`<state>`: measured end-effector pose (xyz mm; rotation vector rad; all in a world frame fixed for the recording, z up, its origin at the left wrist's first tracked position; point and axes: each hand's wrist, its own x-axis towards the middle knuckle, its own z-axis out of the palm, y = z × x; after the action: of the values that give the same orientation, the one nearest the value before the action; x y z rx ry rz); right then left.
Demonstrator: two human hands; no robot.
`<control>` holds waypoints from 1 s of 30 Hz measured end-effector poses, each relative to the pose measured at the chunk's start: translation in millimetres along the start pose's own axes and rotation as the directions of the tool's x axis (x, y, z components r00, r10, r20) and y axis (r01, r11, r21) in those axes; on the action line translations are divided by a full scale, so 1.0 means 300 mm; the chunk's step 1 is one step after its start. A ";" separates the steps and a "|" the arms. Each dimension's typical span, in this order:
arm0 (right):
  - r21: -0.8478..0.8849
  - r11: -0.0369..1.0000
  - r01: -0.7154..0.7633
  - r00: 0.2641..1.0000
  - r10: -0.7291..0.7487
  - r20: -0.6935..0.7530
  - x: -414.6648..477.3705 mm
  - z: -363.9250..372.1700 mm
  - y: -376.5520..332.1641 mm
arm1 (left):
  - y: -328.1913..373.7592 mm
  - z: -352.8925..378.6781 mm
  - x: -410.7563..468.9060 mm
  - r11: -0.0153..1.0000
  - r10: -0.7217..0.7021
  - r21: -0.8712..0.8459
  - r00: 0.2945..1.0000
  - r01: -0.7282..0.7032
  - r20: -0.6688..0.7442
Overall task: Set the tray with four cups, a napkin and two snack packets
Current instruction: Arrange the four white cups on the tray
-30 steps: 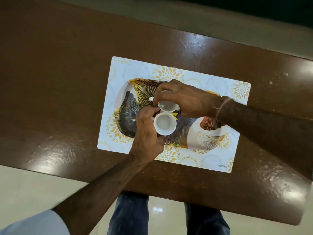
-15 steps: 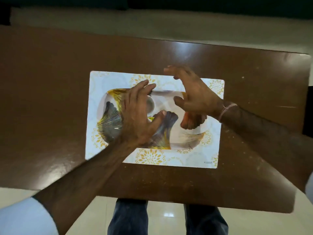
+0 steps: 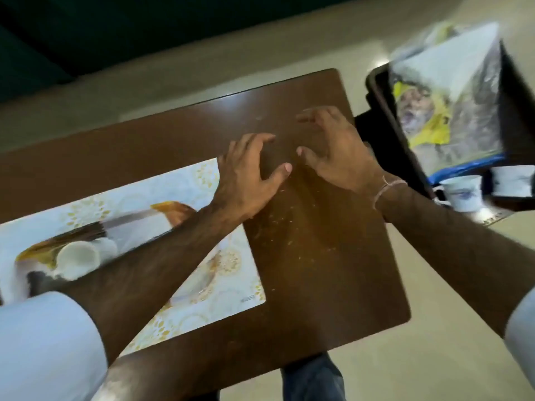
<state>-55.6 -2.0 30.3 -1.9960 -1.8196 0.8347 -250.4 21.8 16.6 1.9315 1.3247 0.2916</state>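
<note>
Tray (image 3: 231,287) at eight o'clock, already carrying white cups (image 3: 78,257). Left hand (image 3: 246,180) and right hand (image 3: 338,146) spread wide, holding nothing, reached toward two more cups (image 3: 463,193) at three o'clock. Probably fetching step; needed separate grips next.

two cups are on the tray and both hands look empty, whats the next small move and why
Probably reach the right hand on to the nearest cup on the side surface at right. Both hands are open and empty, and the tray shows only two cups.
</note>
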 end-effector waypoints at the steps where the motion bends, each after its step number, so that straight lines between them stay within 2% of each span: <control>1: 0.003 1.000 -0.025 0.999 0.025 -0.022 -0.015 -0.035 0.049 | 0.041 0.040 0.029 1.000 0.024 0.016 0.999 -0.025 0.022; 7: -0.011 0.980 -0.197 0.963 0.192 -0.187 -0.155 -0.266 0.376 | 0.350 0.326 0.161 0.981 0.193 -0.029 0.966 -0.191 0.172; 10: -0.018 0.941 -0.339 0.909 0.323 -0.263 -0.240 -0.361 0.544 | 0.500 0.468 0.182 0.962 0.272 -0.094 0.930 -0.257 0.248; 13: -0.066 0.866 -0.496 0.834 0.454 -0.315 -0.321 -0.426 0.691 | 0.611 0.595 0.189 0.943 0.328 -0.051 0.894 -0.329 0.304; 15: -0.122 0.785 -0.608 0.779 0.559 -0.285 -0.371 -0.458 0.783 | 0.670 0.666 0.192 0.933 0.323 0.047 0.888 -0.357 0.326; 17: -0.168 0.712 -0.682 0.727 0.637 -0.254 -0.417 -0.479 0.858 | 0.717 0.712 0.190 0.881 0.327 0.233 0.886 -0.411 0.327; 19: -0.183 0.669 -0.720 0.693 0.675 -0.255 -0.453 -0.491 0.912 | 0.750 0.731 0.190 0.800 0.346 0.385 0.878 -0.461 0.331; 21: -0.151 0.659 -0.737 0.675 0.700 -0.235 -0.479 -0.505 0.960 | 0.777 0.742 0.194 0.741 0.368 0.459 0.869 -0.490 0.332; 26: -0.030 0.681 -0.732 0.681 0.729 -0.072 -0.498 -0.526 1.033 | 0.812 0.780 0.215 0.651 0.379 0.497 0.813 -0.574 0.442; 30: -0.050 0.690 -0.722 0.692 0.720 -0.054 -0.503 -0.531 1.044 | 0.800 0.804 0.250 0.728 0.350 0.361 0.769 -0.583 0.536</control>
<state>286.6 -169.9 1.5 -2.7990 -0.9903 0.9260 86.9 -64.3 1.7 2.5934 0.6023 -0.2824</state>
